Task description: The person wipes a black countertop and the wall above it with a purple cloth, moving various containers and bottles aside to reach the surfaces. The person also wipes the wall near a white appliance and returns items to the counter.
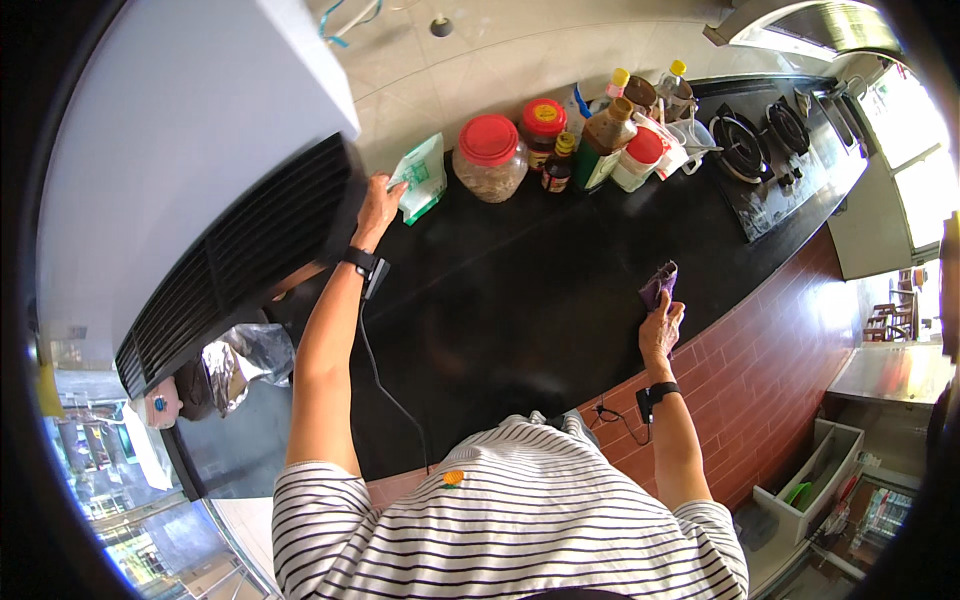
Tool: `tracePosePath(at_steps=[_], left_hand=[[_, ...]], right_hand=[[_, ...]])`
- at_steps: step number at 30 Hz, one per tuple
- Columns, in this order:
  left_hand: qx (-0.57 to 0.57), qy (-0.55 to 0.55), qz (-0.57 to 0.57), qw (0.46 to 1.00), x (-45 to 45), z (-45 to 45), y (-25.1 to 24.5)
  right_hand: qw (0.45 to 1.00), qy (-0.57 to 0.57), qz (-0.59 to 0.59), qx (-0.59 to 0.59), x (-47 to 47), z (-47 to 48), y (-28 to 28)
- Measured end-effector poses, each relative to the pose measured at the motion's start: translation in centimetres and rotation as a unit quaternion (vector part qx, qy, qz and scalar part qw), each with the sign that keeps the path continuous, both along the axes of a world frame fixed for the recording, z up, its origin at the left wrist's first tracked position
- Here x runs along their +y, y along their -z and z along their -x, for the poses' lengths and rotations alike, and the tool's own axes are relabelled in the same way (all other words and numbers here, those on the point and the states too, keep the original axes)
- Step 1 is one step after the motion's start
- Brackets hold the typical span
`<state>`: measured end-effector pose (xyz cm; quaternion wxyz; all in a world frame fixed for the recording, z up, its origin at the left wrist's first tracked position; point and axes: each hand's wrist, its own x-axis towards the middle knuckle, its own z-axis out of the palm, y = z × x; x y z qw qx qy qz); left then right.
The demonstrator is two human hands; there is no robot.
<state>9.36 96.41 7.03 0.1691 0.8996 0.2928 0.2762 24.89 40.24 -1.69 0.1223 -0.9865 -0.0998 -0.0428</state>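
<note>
My left hand [382, 201] reaches to the back of the black countertop [495, 300] and grips the edge of a white and green plastic packet [421, 180], which stands slightly tilted. Just right of the packet is a large clear jar [491, 161] with a red lid. Over the counter's front right part, my right hand [661, 324] holds a folded purple cloth [660, 285]. The cloth's far end sticks out past my fingers. Each wrist wears a black strap with a small device, and a cable hangs from the left one.
Bottles and jars, among them a brown-capped bottle [606, 142] and a red-lidded tub [639, 159], crowd the wall. A gas stove [780, 157] sits at the far right. A white cabinet with a black grille [247, 247] rises close by my left arm. Foil-like bags [244, 360] lie lower left.
</note>
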Motion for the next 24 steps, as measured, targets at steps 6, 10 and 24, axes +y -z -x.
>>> tracePosePath(at_steps=[6, 10, 24], left_hand=[[0.003, 0.025, 0.167, 0.986, -1.1, -6.3, 0.5], [-0.032, 0.005, 0.229, 0.973, -1.1, -6.7, 2.0], [-0.096, -0.042, 0.349, 0.931, -4.8, 0.0, 1.9]], right_hand=[[1.0, 0.012, -0.014, 0.0, 0.2, 0.2, -0.5], [1.0, 0.002, -0.012, -0.006, 0.2, 0.1, -0.6], [0.999, -0.034, 0.007, 0.003, -0.9, -0.3, 1.1]])
